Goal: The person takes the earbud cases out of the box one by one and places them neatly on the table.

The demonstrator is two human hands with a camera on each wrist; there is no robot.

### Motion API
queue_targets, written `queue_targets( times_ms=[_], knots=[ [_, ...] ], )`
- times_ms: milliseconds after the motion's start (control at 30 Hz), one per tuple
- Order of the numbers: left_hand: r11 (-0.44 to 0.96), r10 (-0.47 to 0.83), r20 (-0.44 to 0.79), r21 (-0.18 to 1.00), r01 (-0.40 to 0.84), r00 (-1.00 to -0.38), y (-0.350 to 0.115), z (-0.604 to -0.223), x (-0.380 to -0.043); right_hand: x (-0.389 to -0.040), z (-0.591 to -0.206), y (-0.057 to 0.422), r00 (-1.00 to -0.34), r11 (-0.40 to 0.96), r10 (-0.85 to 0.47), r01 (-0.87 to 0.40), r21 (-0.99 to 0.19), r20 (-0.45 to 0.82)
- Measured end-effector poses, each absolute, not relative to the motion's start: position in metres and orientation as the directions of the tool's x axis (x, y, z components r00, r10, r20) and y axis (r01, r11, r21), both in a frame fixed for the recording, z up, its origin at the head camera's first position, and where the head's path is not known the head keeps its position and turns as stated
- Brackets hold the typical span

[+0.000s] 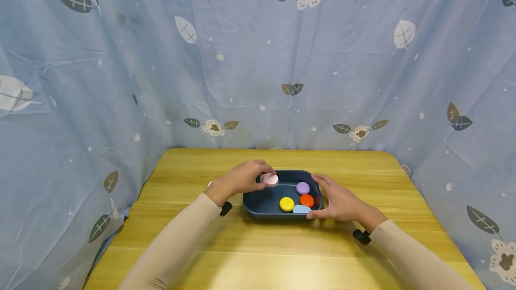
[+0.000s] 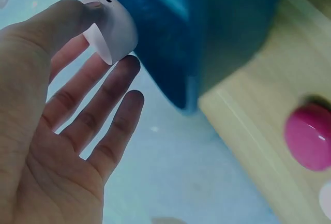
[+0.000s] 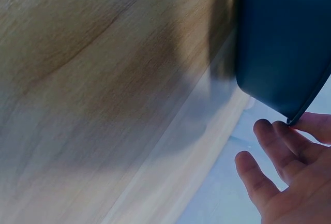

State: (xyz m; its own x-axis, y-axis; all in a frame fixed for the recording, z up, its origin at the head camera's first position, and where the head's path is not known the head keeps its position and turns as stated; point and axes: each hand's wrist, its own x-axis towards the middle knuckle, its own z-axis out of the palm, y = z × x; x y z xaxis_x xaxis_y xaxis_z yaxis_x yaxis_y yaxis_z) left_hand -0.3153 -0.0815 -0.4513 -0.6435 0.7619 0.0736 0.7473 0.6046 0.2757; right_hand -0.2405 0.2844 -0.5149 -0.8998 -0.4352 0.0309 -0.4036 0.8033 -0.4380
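Over the navy tray (image 1: 264, 200), my left hand (image 1: 243, 178) pinches the pale-pink disc (image 1: 270, 180); my right hand (image 1: 342, 202), spread against the tray's end, should stay steady.

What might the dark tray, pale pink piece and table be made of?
The tray looks like smooth plastic, possibly coated metal: even dark walls, soft sheen. The pale pink piece seems moulded satin plastic, with its thin edge and small slot. The table shows streaky grain and bright glare: perhaps varnished wood or laminate.
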Motion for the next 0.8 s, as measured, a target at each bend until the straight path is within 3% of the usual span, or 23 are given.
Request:
queue_targets(
  times_ms=[800],
  knots=[
    [0.689, 0.647, 0.145, 0.309, 0.656, -0.748, -0.178, -0.456, -0.308, -0.242, -0.513, 0.283, -0.898, 0.806, -0.439, -0.41, -0.427, 0.033]
  ],
)
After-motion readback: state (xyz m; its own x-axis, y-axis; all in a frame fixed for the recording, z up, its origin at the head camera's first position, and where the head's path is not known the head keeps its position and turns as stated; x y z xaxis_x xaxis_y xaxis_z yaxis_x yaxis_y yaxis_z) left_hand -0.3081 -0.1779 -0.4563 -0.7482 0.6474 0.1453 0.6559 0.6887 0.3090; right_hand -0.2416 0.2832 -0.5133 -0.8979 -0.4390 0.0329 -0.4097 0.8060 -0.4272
